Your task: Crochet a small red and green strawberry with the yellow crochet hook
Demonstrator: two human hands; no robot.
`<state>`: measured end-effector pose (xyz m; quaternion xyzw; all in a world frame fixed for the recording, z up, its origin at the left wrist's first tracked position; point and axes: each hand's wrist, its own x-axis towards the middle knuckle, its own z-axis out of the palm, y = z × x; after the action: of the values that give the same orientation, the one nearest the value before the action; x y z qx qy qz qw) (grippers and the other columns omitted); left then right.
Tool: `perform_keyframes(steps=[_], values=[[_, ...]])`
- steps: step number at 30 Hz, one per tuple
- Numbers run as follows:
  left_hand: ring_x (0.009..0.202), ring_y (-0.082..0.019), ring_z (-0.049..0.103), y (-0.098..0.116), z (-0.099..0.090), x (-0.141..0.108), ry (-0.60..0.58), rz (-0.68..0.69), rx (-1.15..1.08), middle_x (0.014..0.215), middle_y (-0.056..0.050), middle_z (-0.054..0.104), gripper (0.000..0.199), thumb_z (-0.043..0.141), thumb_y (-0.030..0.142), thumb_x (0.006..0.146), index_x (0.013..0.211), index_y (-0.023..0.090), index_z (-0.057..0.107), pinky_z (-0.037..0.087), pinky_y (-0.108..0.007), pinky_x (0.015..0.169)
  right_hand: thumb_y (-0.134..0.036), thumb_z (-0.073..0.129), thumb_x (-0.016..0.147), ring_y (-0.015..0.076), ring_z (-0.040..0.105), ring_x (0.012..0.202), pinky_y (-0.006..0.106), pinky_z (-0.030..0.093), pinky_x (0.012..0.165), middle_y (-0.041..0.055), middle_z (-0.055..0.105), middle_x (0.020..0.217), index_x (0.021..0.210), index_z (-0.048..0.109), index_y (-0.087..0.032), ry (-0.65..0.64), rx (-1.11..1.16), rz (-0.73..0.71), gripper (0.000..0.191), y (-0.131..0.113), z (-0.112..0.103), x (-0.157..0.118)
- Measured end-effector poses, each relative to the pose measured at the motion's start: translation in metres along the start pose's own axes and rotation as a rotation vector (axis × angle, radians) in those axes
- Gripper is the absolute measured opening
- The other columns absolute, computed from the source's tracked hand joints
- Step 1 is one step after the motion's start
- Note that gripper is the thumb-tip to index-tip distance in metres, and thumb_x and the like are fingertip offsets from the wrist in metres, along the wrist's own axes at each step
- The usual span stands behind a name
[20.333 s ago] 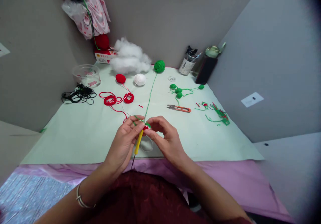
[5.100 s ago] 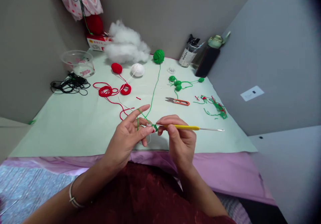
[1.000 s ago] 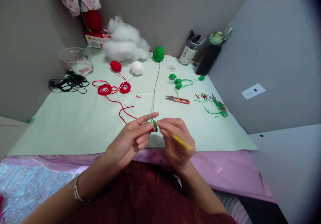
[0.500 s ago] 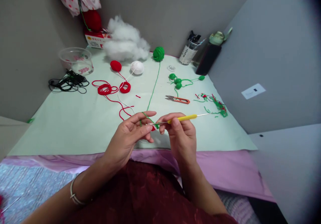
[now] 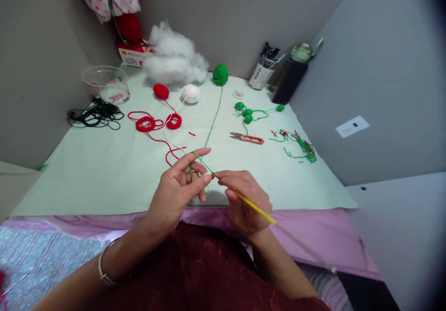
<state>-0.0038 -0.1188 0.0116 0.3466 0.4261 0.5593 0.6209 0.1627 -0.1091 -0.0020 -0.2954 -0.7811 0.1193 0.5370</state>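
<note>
Left hand (image 5: 181, 181): pinching the crochet piece (image 5: 212, 175), mostly hidden by fingers, above the counter (image 5: 97, 181) near the middle of the near edge; green strand (image 5: 215, 120) looped over the raised forefinger.
Right hand (image 5: 249, 202): gripping one yellow-handled hook (image 5: 258, 210), tip hidden at the piece, rear shaft blurred.
Green yarn ball (image 5: 220, 75): one, by the far edge, feeding the strand.
Other small balls: one red ball (image 5: 160, 91), one white ball (image 5: 190, 93), left of centre.
Red rings (image 5: 177, 125): two, nearer the left edge, with a white strand (image 5: 166, 137) passing beside.
Green pods (image 5: 247, 113): four, three bunched, one apart toward the right edge.
Snips (image 5: 249, 138): one pair, just nearer than the pods.
Scraps (image 5: 306, 149): red and green, by the right edge.
Far right corner: one pen cup (image 5: 262, 75), one bottle (image 5: 301, 53), partly hidden behind a dark slab (image 5: 290, 82).
Far left: one stuffing heap (image 5: 176, 58), partly covering a box (image 5: 131, 55).
</note>
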Motion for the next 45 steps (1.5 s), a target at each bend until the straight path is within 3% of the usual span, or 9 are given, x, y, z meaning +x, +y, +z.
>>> perform_keyframes(steps=[5, 9, 14, 23, 27, 31, 35, 41, 45], values=[[0.045, 0.0, 0.039, 0.005, 0.001, 0.0, -0.019, -0.096, -0.141, 0.083, 0.006, 0.061, 0.05, 0.087, 0.017, 0.078, 0.126, 0.023, 0.075, 0.049, -0.017, 0.045, -0.02, 0.053, 0.105, 0.0224, 0.078, 0.09, 0.038, 0.064, 0.07, 0.0076, 0.081, 0.102, 0.121, 0.07, -0.027, 0.054, 0.088, 0.019, 0.024, 0.004, 0.002, -0.002], [0.047, 0.0, 0.041, 0.005, -0.001, 0.0, -0.035, -0.055, -0.105, 0.087, 0.005, 0.063, 0.043, 0.087, 0.021, 0.08, 0.122, 0.024, 0.077, 0.049, -0.017, 0.046, -0.02, 0.051, 0.105, 0.0225, 0.076, 0.083, 0.04, 0.062, 0.066, 0.0054, 0.08, 0.094, 0.116, 0.071, -0.028, 0.124, 0.21, 0.138, 0.024, 0.003, 0.002, 0.001], [0.048, -0.001, 0.051, 0.002, -0.004, 0.0, -0.05, -0.027, -0.023, 0.086, 0.005, 0.063, 0.037, 0.086, 0.026, 0.084, 0.121, 0.029, 0.078, 0.045, -0.016, 0.046, -0.018, 0.052, 0.105, 0.0218, 0.076, 0.087, 0.039, 0.062, 0.07, 0.0058, 0.079, 0.094, 0.116, 0.071, -0.026, 0.074, 0.204, 0.103, 0.023, 0.002, 0.001, 0.003], [0.057, -0.006, 0.06, 0.003, 0.003, -0.005, 0.025, 0.056, 0.094, 0.079, 0.005, 0.065, 0.039, 0.086, 0.02, 0.082, 0.119, 0.024, 0.078, 0.052, -0.017, 0.056, -0.014, 0.055, 0.103, 0.0197, 0.077, 0.091, 0.033, 0.064, 0.074, 0.0074, 0.079, 0.099, 0.119, 0.069, -0.022, -0.001, -0.047, -0.067, 0.023, -0.001, -0.001, 0.003], [0.047, -0.003, 0.044, 0.005, 0.003, -0.003, -0.046, -0.134, -0.157, 0.071, 0.007, 0.06, 0.051, 0.088, 0.023, 0.08, 0.129, 0.022, 0.073, 0.048, -0.016, 0.049, -0.013, 0.065, 0.098, 0.023, 0.075, 0.102, 0.036, 0.065, 0.08, 0.0092, 0.077, 0.112, 0.128, 0.071, -0.025, -0.039, -0.244, -0.135, 0.033, -0.001, 0.002, -0.004], [0.043, -0.001, 0.022, 0.008, -0.003, 0.001, -0.085, -0.283, -0.327, 0.054, 0.012, 0.039, 0.038, 0.085, 0.02, 0.083, 0.12, 0.016, 0.079, 0.04, -0.011, 0.044, -0.013, 0.056, 0.102, 0.0185, 0.072, 0.087, 0.034, 0.062, 0.074, 0.0061, 0.076, 0.098, 0.117, 0.074, -0.024, 0.126, 0.074, 0.086, 0.026, -0.002, 0.004, 0.002], [0.043, 0.0, 0.027, 0.008, -0.003, 0.001, -0.097, -0.18, -0.262, 0.063, 0.009, 0.052, 0.033, 0.085, 0.02, 0.084, 0.117, 0.023, 0.081, 0.044, -0.014, 0.046, -0.018, 0.057, 0.103, 0.0162, 0.069, 0.078, 0.033, 0.059, 0.067, 0.0033, 0.075, 0.092, 0.103, 0.077, -0.025, 0.17, 0.397, 0.339, 0.02, 0.0, 0.006, 0.012], [0.066, -0.005, 0.058, 0.002, 0.004, 0.0, -0.024, -0.033, -0.134, 0.08, 0.002, 0.068, 0.033, 0.089, 0.02, 0.079, 0.111, 0.025, 0.084, 0.048, -0.011, 0.058, -0.013, 0.062, 0.1, 0.0193, 0.073, 0.092, 0.036, 0.063, 0.079, 0.004, 0.078, 0.102, 0.118, 0.075, -0.029, 0.086, 0.162, 0.192, 0.028, 0.001, 0.011, 0.004], [0.057, -0.002, 0.048, 0.001, 0.003, 0.003, -0.077, -0.253, -0.347, 0.072, 0.004, 0.062, 0.037, 0.089, 0.023, 0.079, 0.115, 0.02, 0.083, 0.05, -0.011, 0.06, -0.012, 0.067, 0.097, 0.0228, 0.074, 0.101, 0.038, 0.063, 0.08, 0.0074, 0.077, 0.112, 0.124, 0.075, -0.029, 0.043, -0.08, 0.037, 0.033, 0.0, 0.008, 0.0]])
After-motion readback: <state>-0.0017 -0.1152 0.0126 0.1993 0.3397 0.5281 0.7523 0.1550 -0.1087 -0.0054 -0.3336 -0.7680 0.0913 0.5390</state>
